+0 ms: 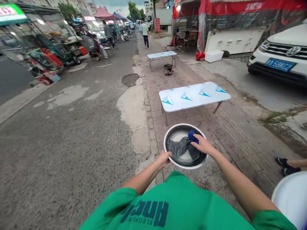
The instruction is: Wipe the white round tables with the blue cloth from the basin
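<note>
Best done by carrying the round white-rimmed metal basin [185, 146] level, with the rim grip firm, so the shallow water inside does not slop.

Left hand [164, 158] curled shut on the basin's rim at about 8 o'clock. Right hand [203, 145] at about 2 o'clock, fingers closed over the rim and a small blue object [193, 136], seemingly pinning the wet grey speckled cloth [181, 146] lying across the bottom.

Basin held out in front, between both hands, over the brick pavement [230, 127]. White folding tabletop with blue triangles [193, 95] just beyond, at 12 o'clock.
</note>
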{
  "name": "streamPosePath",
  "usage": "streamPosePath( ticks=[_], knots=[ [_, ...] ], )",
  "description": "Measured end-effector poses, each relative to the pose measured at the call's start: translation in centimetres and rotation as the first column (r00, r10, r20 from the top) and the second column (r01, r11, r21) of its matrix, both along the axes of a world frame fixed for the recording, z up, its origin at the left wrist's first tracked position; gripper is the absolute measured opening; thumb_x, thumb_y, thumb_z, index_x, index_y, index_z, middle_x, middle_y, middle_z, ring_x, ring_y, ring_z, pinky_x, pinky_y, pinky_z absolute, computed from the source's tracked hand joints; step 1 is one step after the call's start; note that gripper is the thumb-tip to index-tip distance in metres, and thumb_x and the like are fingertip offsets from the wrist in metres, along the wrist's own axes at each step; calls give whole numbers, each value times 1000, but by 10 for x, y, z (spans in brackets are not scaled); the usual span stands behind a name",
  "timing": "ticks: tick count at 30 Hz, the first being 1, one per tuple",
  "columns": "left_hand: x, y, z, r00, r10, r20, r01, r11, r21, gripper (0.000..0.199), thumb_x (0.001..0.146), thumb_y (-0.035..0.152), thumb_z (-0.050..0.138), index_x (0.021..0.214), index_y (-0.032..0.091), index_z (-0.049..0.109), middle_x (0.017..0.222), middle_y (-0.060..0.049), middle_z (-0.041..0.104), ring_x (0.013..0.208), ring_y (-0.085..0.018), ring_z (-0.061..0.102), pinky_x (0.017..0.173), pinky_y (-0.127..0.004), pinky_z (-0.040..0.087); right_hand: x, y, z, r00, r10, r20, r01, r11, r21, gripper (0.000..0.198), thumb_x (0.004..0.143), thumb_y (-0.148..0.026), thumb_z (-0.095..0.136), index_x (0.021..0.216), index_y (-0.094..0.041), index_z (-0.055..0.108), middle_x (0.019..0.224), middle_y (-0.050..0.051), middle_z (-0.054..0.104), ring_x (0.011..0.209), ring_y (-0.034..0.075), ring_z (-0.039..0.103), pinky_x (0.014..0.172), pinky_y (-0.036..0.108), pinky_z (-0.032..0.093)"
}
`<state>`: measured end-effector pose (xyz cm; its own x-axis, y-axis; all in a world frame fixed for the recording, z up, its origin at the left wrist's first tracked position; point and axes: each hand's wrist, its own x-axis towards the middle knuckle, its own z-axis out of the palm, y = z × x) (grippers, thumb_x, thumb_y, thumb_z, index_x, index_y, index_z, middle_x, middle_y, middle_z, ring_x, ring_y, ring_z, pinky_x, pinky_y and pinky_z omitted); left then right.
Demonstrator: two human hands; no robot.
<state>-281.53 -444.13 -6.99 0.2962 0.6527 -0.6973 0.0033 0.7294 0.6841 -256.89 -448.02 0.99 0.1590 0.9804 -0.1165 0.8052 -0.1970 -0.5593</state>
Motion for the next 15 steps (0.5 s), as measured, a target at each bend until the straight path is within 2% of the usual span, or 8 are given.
streamPosePath(
  ticks=[2, 4, 5, 8, 9, 12, 13, 15],
  knots=[
    [-6, 17, 0, 998, 68, 7, -68, 998, 2, 37, 51, 3, 56, 86, 15, 55, 52, -1, 58, 42, -16, 50, 40, -24, 39, -24, 26, -4, 956, 250, 153, -231, 964, -131, 42, 85, -37, 67, 123, -20, 71, 140, 15, 64, 129, 35, 57, 108, 51, 45],
    [-11, 35, -1, 990, 138, 8, -138, 990, 0, 37, 51, 3, 55, 85, 16, 54, 50, 1, 56, 41, -15, 48, 39, -23, 38, -42, 49, -7, 874, 448, 187, -398, 882, -252, 28, 89, -36, 67, 111, -22, 76, 127, 11, 70, 122, 33, 61, 104, 46, 46],
    [-14, 44, -3, 985, 170, 7, -170, 986, -4, 36, 50, 3, 54, 83, 16, 54, 49, 1, 54, 40, -15, 47, 38, -23, 38, -49, 61, -10, 849, 489, 202, -427, 859, -282, 24, 91, -35, 65, 108, -22, 77, 121, 10, 72, 116, 30, 64, 100, 42, 47],
    [-19, 75, -8, 968, 249, -2, -249, 968, -32, 30, 49, 2, 53, 75, 17, 51, 46, 3, 49, 39, -14, 45, 38, -22, 37, -57, 104, -19, 834, 466, 295, -370, 869, -327, 27, 92, -35, 66, 111, -19, 76, 117, 13, 72, 106, 29, 69, 85, 34, 49],
    [-20, 86, -9, 962, 274, -7, -274, 961, -40, 28, 49, 2, 53, 72, 18, 50, 46, 4, 47, 39, -13, 45, 39, -21, 37, -57, 121, -22, 823, 482, 301, -373, 857, -354, 27, 91, -36, 68, 110, -19, 76, 117, 14, 72, 106, 29, 69, 82, 33, 49],
    [-18, 118, -5, 937, 349, -19, -349, 936, -44, 26, 48, 2, 53, 68, 18, 48, 44, 5, 43, 39, -12, 42, 39, -20, 36, -53, 178, -22, 742, 651, 162, -541, 723, -429, 19, 87, -37, 73, 97, -21, 79, 106, 10, 76, 104, 28, 70, 79, 29, 48],
    [-15, 129, -1, 928, 371, -18, -372, 927, -39, 26, 48, 2, 52, 67, 19, 48, 44, 5, 43, 39, -11, 42, 38, -20, 35, -51, 198, -19, 740, 658, 137, -567, 721, -398, 19, 90, -37, 70, 95, -21, 78, 101, 9, 76, 103, 27, 70, 79, 29, 48],
    [-8, 151, 9, 911, 412, -15, -412, 911, -32, 25, 48, 2, 51, 65, 19, 47, 44, 5, 42, 39, -11, 41, 38, -20, 35, -47, 240, -9, 795, 579, 180, -522, 805, -283, 27, 96, -40, 62, 104, -19, 77, 107, 11, 75, 106, 27, 69, 84, 31, 49]
  ],
)
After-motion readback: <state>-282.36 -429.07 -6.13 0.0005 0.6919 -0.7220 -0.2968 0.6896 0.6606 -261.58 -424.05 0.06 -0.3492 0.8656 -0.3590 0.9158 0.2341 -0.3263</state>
